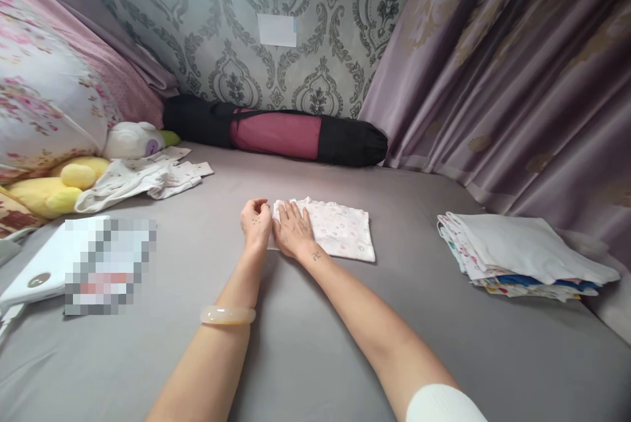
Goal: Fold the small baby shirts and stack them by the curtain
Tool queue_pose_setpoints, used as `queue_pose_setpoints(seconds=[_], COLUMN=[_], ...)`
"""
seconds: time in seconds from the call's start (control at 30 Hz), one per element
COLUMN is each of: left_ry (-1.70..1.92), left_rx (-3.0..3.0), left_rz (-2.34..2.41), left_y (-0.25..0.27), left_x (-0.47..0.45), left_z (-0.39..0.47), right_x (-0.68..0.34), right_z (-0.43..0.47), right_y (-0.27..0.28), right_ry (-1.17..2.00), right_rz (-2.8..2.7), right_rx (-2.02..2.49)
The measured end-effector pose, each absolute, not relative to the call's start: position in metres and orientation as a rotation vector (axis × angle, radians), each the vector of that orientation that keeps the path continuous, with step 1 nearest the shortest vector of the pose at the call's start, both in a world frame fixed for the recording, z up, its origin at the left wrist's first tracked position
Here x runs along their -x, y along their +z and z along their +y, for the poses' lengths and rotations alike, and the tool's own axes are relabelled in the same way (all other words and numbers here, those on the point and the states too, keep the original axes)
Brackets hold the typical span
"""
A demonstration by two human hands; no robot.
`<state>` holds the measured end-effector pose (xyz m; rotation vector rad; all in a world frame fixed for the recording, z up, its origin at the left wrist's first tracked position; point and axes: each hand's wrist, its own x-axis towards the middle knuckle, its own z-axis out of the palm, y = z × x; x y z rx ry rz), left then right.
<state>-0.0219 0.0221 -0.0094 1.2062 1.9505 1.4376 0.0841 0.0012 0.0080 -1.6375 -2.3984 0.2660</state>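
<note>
A folded white garment with a small pastel print (345, 228) lies flat on the grey bed sheet, its far edge slightly ruffled. Pressed flat on the left part of it is my right hand (293, 228), fingers stretched out and a little spread. Just beside the garment's left edge, my left hand (256, 223) is closed, with its fingers curled in toward the thumb. Whether it grips the cloth there is hidden by the hand itself. A pale bangle (227, 315) circles my left forearm.
Folded clothes (527, 251) are stacked at the right. A crumpled white garment (152, 175), a yellow plush toy (54, 188) and a white device (54, 257) with a cable lie left. Along the patterned wall rests a long black and maroon bag (276, 133); curtains (468, 73) hang right.
</note>
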Motion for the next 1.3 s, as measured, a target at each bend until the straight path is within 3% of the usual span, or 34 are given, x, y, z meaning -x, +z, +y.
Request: queue_pose_setpoints(seconds=[0.5, 0.73, 0.97, 1.3], left_ry=[1.35, 0.922, 0.578, 0.711], left_rx=[-1.603, -2.358, -2.484, -2.482], left_rz=[1.884, 1.643, 1.674, 1.654], left_y=[-0.005, -0.016, -0.009, -0.006], left_x=[0.007, -0.006, -0.015, -0.012], left_z=[0.018, 0.011, -0.002, 0.0], right_x=[-0.11, -0.163, -0.167, -0.179], right_z=[-0.004, -0.02, -0.022, -0.021], right_y=[0.018, 0.018, 0.009, 0.014], right_ry=[0.357, 0.207, 0.194, 0.161], right_rz=[-2.299, -2.228, -2.229, -2.121], right_rx=[1.658, 1.837, 1.862, 1.889])
